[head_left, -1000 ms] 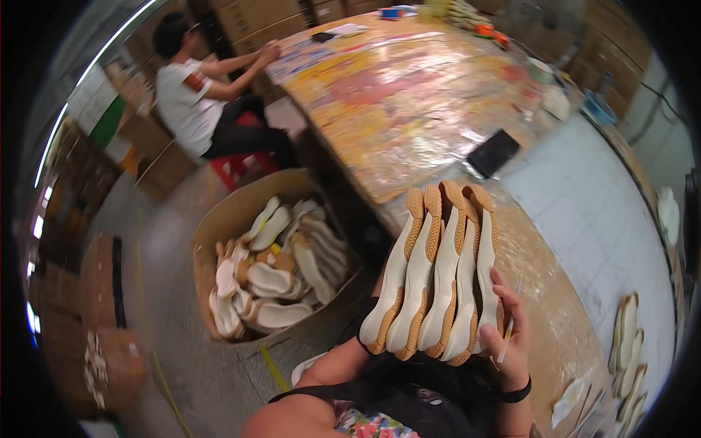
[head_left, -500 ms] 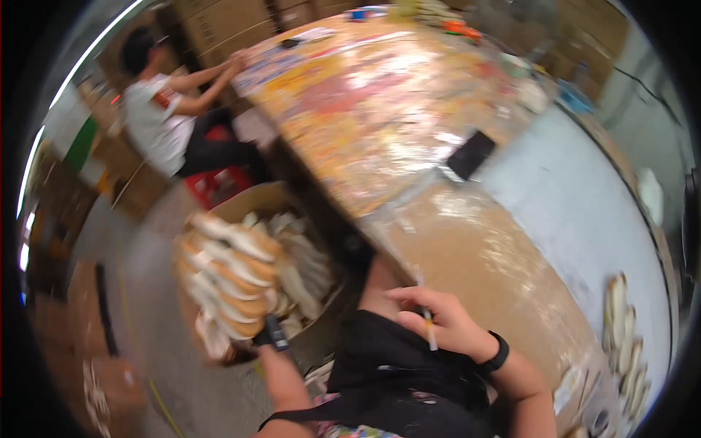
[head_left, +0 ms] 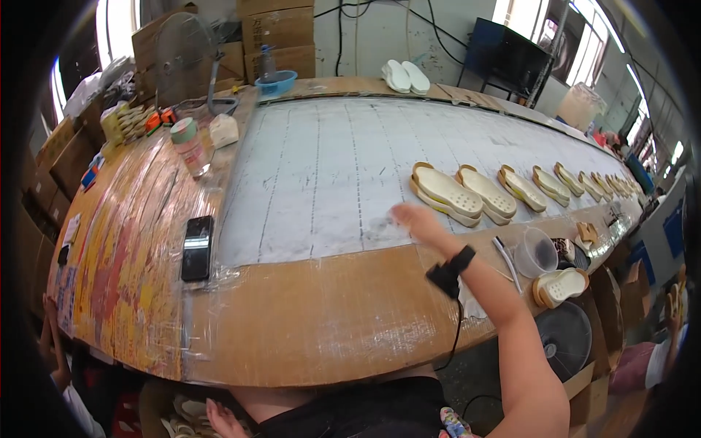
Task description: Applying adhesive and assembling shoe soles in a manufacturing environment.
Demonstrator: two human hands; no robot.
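Observation:
My right hand reaches over the pale work surface, just short of the nearest pair of shoe soles. Its fingers are smeared by motion, and whether anything is in them cannot be made out. A black band with a cable circles that wrist. Low at the left, my left hand shows only in part, its fingers apart with nothing seen in them. Beside it is a box holding loose white and tan soles. More soles, white with tan rims, run in a row toward the far right.
Near the right front stand a clear plastic cup, a white stick-like tool and another pair of soles. A phone lies at left, with a jar behind it. A fan is below the right table edge.
My view has swung right from the box and floor to the table. A stack of soles was at my left hand; now that hand looks empty. My right hand has reached out over the pale surface.

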